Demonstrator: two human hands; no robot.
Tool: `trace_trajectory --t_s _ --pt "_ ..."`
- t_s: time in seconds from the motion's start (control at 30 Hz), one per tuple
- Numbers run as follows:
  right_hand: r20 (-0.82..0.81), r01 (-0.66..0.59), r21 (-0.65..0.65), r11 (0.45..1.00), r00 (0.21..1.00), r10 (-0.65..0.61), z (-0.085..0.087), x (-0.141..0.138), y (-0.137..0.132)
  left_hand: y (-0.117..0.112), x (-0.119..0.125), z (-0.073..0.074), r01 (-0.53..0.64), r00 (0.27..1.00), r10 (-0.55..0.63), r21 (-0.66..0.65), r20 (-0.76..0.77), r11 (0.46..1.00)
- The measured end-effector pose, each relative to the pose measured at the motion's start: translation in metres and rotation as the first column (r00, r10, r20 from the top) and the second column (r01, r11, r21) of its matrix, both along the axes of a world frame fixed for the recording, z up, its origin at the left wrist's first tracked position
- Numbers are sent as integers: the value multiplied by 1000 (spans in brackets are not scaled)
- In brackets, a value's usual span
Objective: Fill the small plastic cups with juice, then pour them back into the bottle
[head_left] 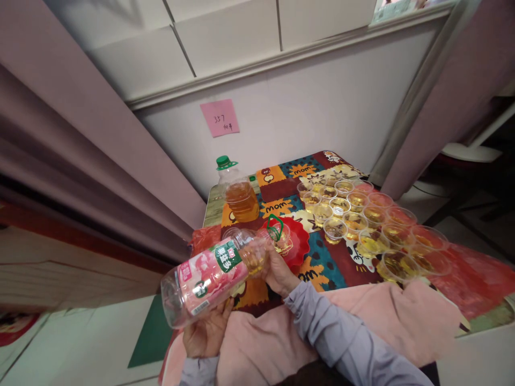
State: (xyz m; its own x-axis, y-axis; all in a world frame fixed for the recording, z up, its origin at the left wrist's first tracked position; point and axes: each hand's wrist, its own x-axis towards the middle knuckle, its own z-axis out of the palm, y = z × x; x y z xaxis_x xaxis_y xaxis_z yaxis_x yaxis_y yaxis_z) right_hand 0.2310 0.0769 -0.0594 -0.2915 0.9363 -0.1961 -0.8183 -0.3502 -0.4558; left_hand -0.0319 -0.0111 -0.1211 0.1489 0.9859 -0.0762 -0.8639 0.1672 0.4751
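A large clear plastic juice bottle (213, 273) with a pink and green label is tipped on its side, its neck pointing right over a red scalloped tray (302, 244). My right hand (278, 271) is closed round the bottle near its neck. Under the label, my left hand (207, 329) supports the bottle from below with its palm up. A green ring handle (275, 227) sits at the neck. Yellow liquid lies in the neck end. Beneath the mouth, a clear plastic cup (285, 244) stands in the tray, partly hidden.
A second bottle (241, 201) with a green cap and amber liquid stands behind. Several clear cups (335, 229) of yellow liquid crowd the right side of the patterned tablecloth (277, 206). Red plastic film (475, 279) lies at right. A pink note (220, 118) is on the wall.
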Motion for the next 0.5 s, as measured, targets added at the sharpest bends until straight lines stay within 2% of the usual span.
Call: trace_trajectory --t_s 0.37,0.5 --pt "-7 -25 23 999 1000 25 2 1 0 0 -4 -5 -9 1000 9 -7 -26 1000" --pt "-2 -17 12 1000 1000 17 2 1 0 0 -3 -6 3 1000 -3 36 -7 999"
